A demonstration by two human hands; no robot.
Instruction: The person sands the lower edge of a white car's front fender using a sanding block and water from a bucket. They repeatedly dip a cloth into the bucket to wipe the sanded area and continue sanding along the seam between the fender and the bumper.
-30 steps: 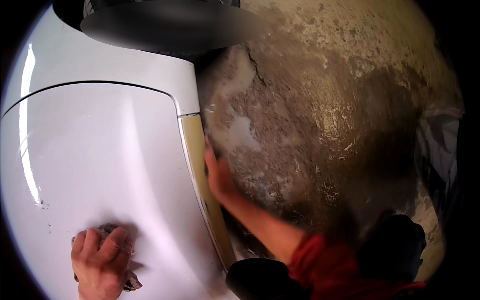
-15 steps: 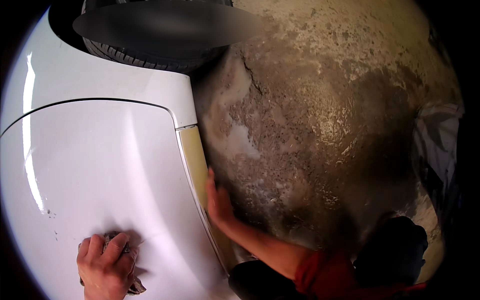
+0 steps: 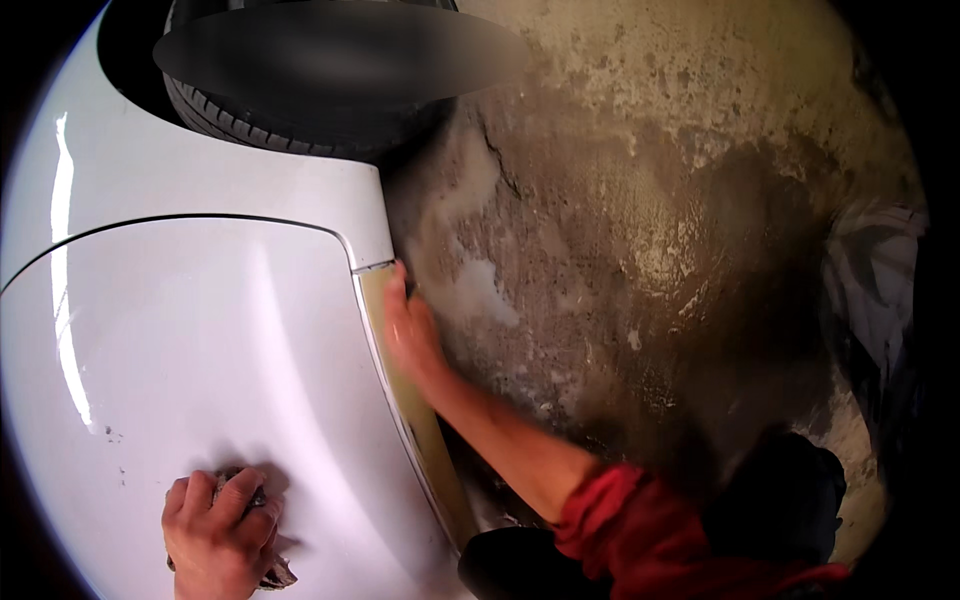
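Note:
Beside me is a white car door (image 3: pixel 250 350). My left hand (image 3: pixel 215 530) is closed around a crumpled dark grey rag (image 3: pixel 278 574) resting against the door panel. Most of the rag is hidden under my fingers. Along the door's lower edge runs a yellowish-beige sill strip (image 3: pixel 425 430). My right hand (image 3: pixel 408 325) lies along this strip near its far end, fingers stretched out and slightly blurred. I see nothing held in it, though its palm side is hidden.
A black tyre (image 3: pixel 270 135) stands in the wheel arch beyond the door, partly blurred over. The floor (image 3: pixel 600 250) to the right is wet, stained and cracked. A pale crumpled sheet (image 3: pixel 870 290) is at the far right. My dark-clad knee (image 3: pixel 785 495) is at the lower right.
My right hand has slid along the sill strip, away from me toward the wheel. The left hand and rag stay at nearly the same spot on the door.

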